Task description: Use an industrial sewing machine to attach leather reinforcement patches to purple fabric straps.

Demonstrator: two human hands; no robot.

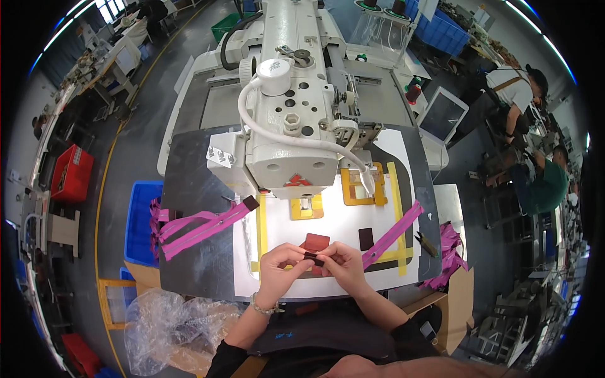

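Observation:
Above the front of the white work sheet (296, 286), my left hand (282, 263) and my right hand (343, 264) meet, fingertips pinching a small dark brown patch (313, 259) between them. Just behind the fingers is a reddish-brown patch (317, 241), partly hidden by them. Another dark patch (366, 239) lies flat to the right of my hands. On the left, a pink zipper (211, 232) with a dark tab at one end lies across the table. A second pink zipper strip (394, 236) slants away beyond my right hand.
A large white sewing machine (293, 135) stands over the sheet, with yellow frames (363, 186) beneath. Thread snips (426, 244) lie at the table's right edge. A blue bin (140, 227) is left, a cardboard box (459, 309) right. Two people work at the far right.

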